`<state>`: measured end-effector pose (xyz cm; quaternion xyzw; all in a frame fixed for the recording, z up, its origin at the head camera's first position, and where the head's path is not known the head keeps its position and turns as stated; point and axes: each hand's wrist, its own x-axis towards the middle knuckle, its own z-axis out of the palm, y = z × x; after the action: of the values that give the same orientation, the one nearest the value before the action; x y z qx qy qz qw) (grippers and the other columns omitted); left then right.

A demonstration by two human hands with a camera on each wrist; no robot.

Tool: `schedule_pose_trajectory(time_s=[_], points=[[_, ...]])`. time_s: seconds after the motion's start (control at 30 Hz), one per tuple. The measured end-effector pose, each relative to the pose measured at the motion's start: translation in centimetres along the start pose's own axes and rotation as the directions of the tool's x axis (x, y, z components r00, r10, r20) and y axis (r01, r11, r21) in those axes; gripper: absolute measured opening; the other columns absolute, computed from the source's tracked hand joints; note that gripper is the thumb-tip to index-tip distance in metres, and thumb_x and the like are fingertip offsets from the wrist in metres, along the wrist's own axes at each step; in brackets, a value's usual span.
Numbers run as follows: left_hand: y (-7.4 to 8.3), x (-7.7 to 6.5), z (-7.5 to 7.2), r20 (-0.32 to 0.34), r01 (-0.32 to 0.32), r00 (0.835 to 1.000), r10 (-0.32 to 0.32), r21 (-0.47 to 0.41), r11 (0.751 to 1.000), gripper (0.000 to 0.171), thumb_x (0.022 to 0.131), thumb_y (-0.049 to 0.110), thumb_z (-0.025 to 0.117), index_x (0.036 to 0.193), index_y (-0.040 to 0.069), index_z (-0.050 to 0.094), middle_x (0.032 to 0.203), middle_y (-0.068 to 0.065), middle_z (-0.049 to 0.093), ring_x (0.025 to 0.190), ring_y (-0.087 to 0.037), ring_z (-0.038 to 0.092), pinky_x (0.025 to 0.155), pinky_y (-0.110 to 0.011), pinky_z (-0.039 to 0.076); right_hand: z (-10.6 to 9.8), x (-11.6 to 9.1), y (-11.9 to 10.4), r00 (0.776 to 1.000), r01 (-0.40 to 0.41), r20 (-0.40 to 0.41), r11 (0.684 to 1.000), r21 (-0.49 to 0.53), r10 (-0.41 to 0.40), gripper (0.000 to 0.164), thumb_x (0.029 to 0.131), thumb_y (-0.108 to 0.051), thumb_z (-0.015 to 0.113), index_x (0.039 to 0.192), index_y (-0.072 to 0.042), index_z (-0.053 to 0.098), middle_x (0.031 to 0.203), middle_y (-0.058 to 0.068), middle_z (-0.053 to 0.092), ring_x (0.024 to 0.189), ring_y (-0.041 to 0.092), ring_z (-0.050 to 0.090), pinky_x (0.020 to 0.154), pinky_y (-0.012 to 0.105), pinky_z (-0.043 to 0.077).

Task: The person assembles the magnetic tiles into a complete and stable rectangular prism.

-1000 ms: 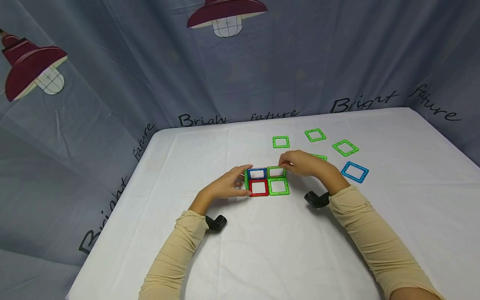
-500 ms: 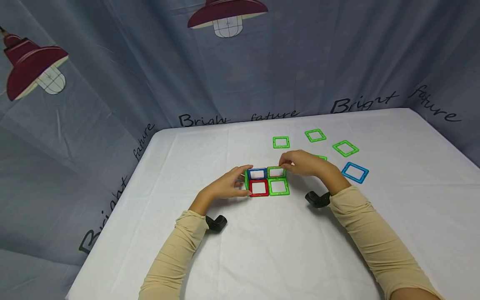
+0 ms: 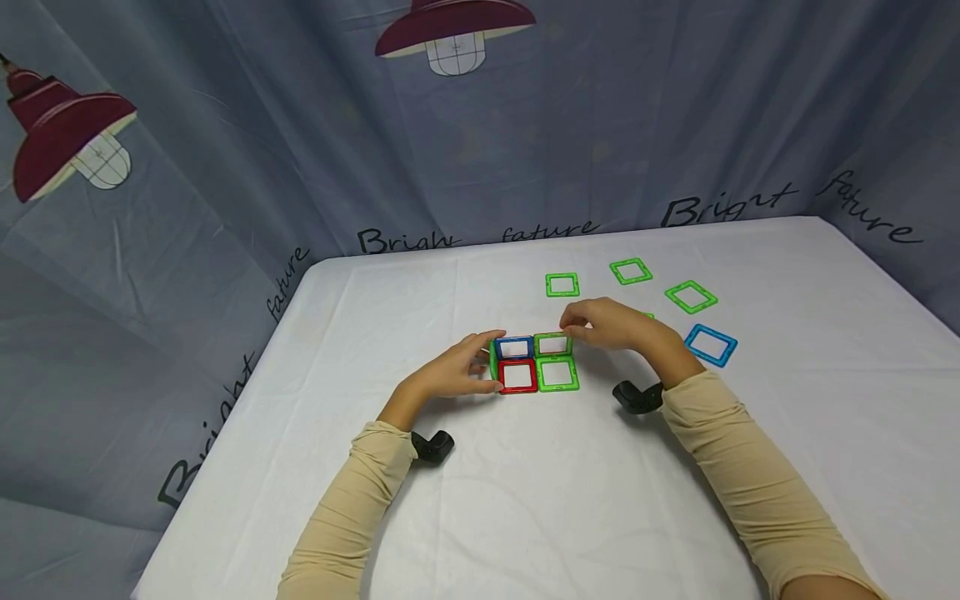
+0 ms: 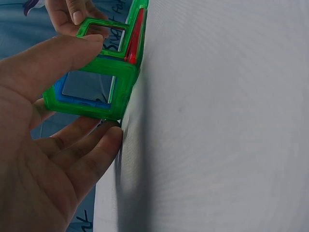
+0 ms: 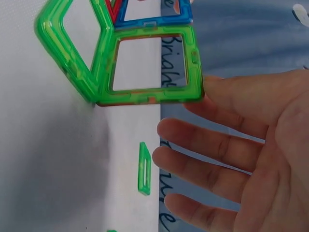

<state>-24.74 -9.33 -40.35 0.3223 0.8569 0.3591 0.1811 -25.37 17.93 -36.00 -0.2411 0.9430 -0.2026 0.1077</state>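
Observation:
Magnetic tiles are joined into a small block in the middle of the table. In the head view its front row is a red tile (image 3: pixel 519 390) and a green tile (image 3: pixel 558 387); behind them a blue tile (image 3: pixel 532 347) and another green tile (image 3: pixel 553 335) stand up. My left hand (image 3: pixel 452 369) grips the block's left end, thumb and fingers around the green end tile (image 4: pixel 126 89). At the back right corner my right hand (image 3: pixel 606 323) pinches the edge of the rear green tile (image 5: pixel 193 63) between thumb and forefinger, the other fingers spread apart.
Beyond the block lie loose green tiles (image 3: pixel 562 294), one of them mostly hidden by the right hand. A loose blue tile (image 3: pixel 703 355) lies to the right. Black wrist cameras (image 3: pixel 433 447) hang under both forearms. A grey printed curtain (image 3: pixel 480 167) rises behind the table.
The right hand has shifted slightly to the right and back, covering more of the loose green tile behind it. The left hand and the block look the same.

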Motion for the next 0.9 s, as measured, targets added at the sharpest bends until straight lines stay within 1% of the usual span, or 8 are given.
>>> schedule_pose_trajectory(time_s=[0.17,0.3,0.47,0.6,0.73,0.83,0.9], points=[[-0.1,0.0,0.0,-0.004,-0.001,1.0,0.001,-0.006,1.0,0.08,0.078,0.016,0.072,0.143,0.012,0.024,0.13,-0.011,0.04,0.116,-0.022,0.05,0.097,-0.027,0.046,-0.5,-0.2,0.8,0.999,-0.04,-0.031,0.999,0.015,0.041,0.024,0.092,-0.015,0.051,0.109,-0.001,0.061,0.106,0.012,0.063,0.099,0.026,0.056,0.087,0.045,0.048],[-0.1,0.0,0.0,-0.004,0.001,1.0,-0.001,-0.014,1.0,0.081,0.078,0.015,0.072,0.143,0.011,0.024,0.129,-0.011,0.04,0.116,-0.022,0.05,0.097,-0.028,0.046,-0.9,-0.5,2.2,0.993,-0.105,-0.063,0.995,-0.001,0.104,0.031,0.092,-0.016,0.051,0.116,0.003,0.056,0.116,0.02,0.058,0.11,0.034,0.052,0.093,0.05,0.044],[-0.2,0.1,0.1,-0.003,-0.004,1.0,0.004,-0.012,1.0,0.081,0.078,0.015,0.072,0.143,0.011,0.024,0.129,-0.011,0.041,0.116,-0.022,0.051,0.096,-0.027,0.046,-1.3,-0.7,3.8,0.978,-0.198,-0.076,0.98,-0.017,0.196,0.042,0.09,-0.018,0.055,0.125,0.004,0.048,0.124,0.026,0.05,0.116,0.04,0.046,0.097,0.054,0.039],[-0.3,0.1,0.1,-0.004,-0.003,1.0,0.003,-0.005,1.0,0.08,0.078,0.016,0.072,0.143,0.011,0.024,0.129,-0.011,0.041,0.116,-0.022,0.051,0.096,-0.027,0.046,-1.4,-0.9,4.8,0.961,-0.271,-0.054,0.962,-0.018,0.27,0.053,0.087,-0.018,0.058,0.131,0.005,0.041,0.132,0.03,0.041,0.122,0.044,0.038,0.101,0.058,0.034],[-0.2,0.1,0.1,-0.002,0.006,1.0,-0.006,-0.006,1.0,0.081,0.078,0.015,0.072,0.143,0.011,0.024,0.13,-0.011,0.04,0.116,-0.021,0.051,0.096,-0.027,0.046,-1.4,-1.0,5.6,0.941,-0.339,-0.008,0.94,-0.039,0.339,0.065,0.084,-0.018,0.063,0.136,0.006,0.032,0.136,0.033,0.032,0.125,0.048,0.031,0.102,0.06,0.03],[-0.2,0.1,0.1,0.0,0.007,1.0,-0.007,-0.007,1.0,0.081,0.078,0.015,0.072,0.143,0.01,0.024,0.13,-0.012,0.04,0.116,-0.022,0.05,0.096,-0.027,0.046,-1.3,-1.1,6.1,0.93,-0.366,0.019,0.929,-0.052,0.368,0.071,0.082,-0.019,0.066,0.137,0.006,0.028,0.135,0.036,0.03,0.124,0.05,0.031,0.101,0.061,0.031],[-0.1,0.1,0.0,0.0,0.004,1.0,-0.004,-0.007,1.0,0.08,0.078,0.015,0.072,0.143,0.01,0.024,0.129,-0.012,0.04,0.116,-0.023,0.05,0.096,-0.028,0.046,-1.3,-1.1,6.3,0.928,-0.369,0.029,0.928,-0.055,0.371,0.074,0.081,-0.02,0.067,0.138,0.006,0.027,0.134,0.036,0.03,0.124,0.05,0.031,0.1,0.062,0.031]])
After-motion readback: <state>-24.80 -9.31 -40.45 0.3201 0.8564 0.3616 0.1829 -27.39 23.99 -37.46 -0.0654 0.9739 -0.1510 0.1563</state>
